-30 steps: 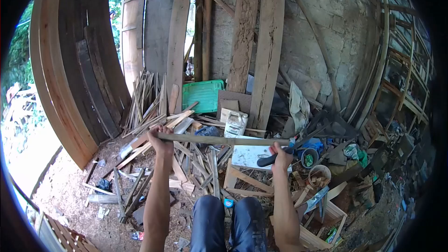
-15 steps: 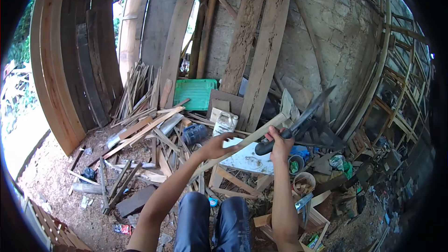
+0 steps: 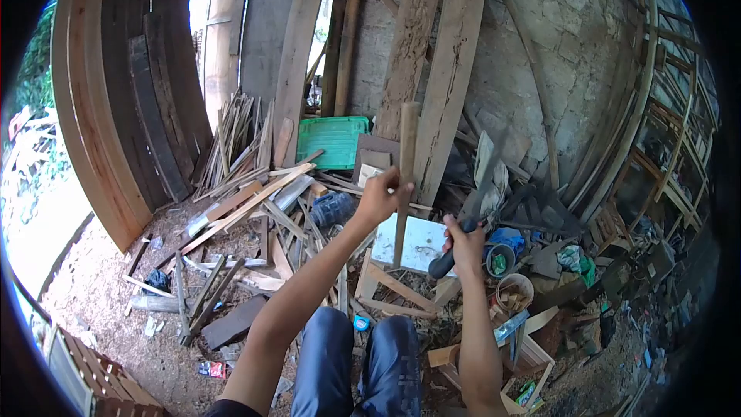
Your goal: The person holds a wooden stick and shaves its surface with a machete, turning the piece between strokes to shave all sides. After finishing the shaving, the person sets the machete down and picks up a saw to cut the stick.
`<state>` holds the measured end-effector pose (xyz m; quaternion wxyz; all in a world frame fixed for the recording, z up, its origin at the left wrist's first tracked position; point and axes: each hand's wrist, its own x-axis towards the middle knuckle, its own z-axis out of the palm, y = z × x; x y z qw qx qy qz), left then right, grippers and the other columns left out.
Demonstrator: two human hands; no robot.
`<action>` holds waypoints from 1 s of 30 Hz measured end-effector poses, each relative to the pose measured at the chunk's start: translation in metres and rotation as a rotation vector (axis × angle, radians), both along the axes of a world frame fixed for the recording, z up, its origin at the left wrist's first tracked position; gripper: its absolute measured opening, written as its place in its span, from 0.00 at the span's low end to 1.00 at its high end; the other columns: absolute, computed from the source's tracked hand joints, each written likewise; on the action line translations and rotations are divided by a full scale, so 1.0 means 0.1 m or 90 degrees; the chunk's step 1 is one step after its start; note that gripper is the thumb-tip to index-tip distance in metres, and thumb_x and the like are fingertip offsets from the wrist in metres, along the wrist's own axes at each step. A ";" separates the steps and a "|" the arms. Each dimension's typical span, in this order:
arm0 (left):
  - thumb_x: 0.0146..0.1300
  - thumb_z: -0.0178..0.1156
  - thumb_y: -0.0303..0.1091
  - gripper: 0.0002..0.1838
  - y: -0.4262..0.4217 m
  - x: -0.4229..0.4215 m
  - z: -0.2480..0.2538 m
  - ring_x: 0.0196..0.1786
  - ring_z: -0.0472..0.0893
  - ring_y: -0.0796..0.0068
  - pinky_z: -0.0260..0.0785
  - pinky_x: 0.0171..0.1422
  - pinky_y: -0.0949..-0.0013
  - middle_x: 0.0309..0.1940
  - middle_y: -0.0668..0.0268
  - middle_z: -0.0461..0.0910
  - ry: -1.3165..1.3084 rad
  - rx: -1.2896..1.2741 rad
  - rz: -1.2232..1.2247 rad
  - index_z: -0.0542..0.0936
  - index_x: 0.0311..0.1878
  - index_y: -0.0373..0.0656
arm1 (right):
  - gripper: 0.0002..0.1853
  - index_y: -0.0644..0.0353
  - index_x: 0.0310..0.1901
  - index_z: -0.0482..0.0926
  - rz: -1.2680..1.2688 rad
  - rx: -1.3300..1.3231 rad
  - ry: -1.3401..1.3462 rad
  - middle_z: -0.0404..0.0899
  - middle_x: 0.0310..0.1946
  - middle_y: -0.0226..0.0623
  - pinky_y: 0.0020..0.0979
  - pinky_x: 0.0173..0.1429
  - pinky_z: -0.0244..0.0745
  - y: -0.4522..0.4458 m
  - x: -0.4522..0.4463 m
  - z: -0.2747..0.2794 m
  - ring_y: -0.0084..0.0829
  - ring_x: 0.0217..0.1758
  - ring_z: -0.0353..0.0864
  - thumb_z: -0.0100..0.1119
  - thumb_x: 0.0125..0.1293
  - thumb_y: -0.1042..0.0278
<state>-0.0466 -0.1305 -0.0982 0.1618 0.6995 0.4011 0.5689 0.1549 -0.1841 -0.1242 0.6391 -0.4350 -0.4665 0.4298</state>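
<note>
Near the centre, my left hand (image 3: 380, 198) is wrapped round a wooden stick (image 3: 407, 147) that stands nearly upright. The stick's lower end is over a white speckled board (image 3: 428, 241). To the right, my right hand (image 3: 465, 245) grips the black handle of a machete (image 3: 485, 177), whose blade points up and is blurred. Stick and blade are apart. Behind the stick, a pale plastic jug is mostly hidden by my left hand.
Wood scraps (image 3: 285, 220) lie in a heap at the left, beside a blue bottle (image 3: 333, 208). A green crate (image 3: 333, 143) stands behind. Buckets (image 3: 515, 292) sit at the right. Planks (image 3: 455, 69) lean on the block wall (image 3: 532, 38).
The stick has gone from level in both hands to nearly upright in my left hand alone. My right hand keeps hold of the machete, whose blade has swung upward.
</note>
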 end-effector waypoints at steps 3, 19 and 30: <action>0.61 0.61 0.35 0.13 0.06 0.10 -0.05 0.27 0.77 0.79 0.68 0.33 0.71 0.24 0.59 0.80 -0.124 -0.035 -0.001 0.76 0.35 0.32 | 0.16 0.61 0.19 0.69 0.021 -0.069 -0.084 0.71 0.15 0.31 0.25 0.14 0.61 -0.03 -0.05 -0.27 0.21 0.09 0.66 0.65 0.58 0.66; 0.71 0.42 0.53 0.23 0.25 -0.19 0.70 0.33 0.72 0.75 0.66 0.43 0.69 0.28 0.65 0.72 -0.411 0.065 -0.040 0.69 0.39 0.38 | 0.28 0.61 0.16 0.69 0.186 -0.152 -0.291 0.70 0.09 0.30 0.27 0.15 0.64 -0.22 -0.20 -0.87 0.23 0.09 0.69 0.59 0.61 0.44; 0.72 0.31 0.56 0.25 0.27 0.20 0.80 0.19 0.62 0.81 0.55 0.23 0.75 0.20 0.71 0.59 -0.310 0.043 -0.059 0.61 0.28 0.46 | 0.32 0.60 0.23 0.67 0.147 -0.060 0.004 0.66 0.12 0.29 0.26 0.12 0.60 -0.29 -0.38 -0.20 0.21 0.07 0.63 0.38 0.68 0.36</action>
